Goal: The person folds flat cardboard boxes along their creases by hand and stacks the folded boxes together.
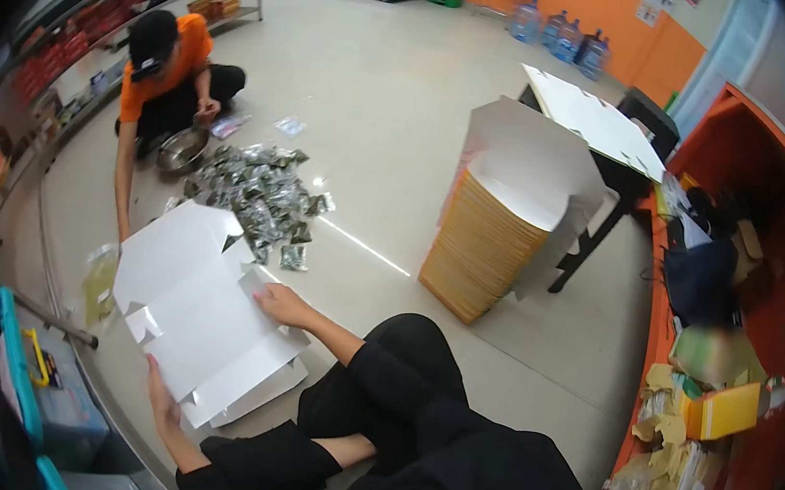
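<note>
A white cardboard box blank (220,313), partly folded along its creases, is tilted in front of my crossed legs. My left hand (161,395) grips its near left edge, thumb up along the side. My right hand (283,305) holds the right edge, fingers closed around the board. Just beyond the blank lies a heap of small clear packets with dark green contents (254,186) on the floor. To the right stands a tall stack of flat cardboard blanks (484,246), with white sheets on top.
A co-worker in an orange shirt (162,74) crouches at the far left beside a metal bowl (183,149), one arm reaching toward a clear bag (99,284). A white-topped table (595,123) and orange shelving (764,132) stand right. Teal-rimmed bins (11,366) are near left.
</note>
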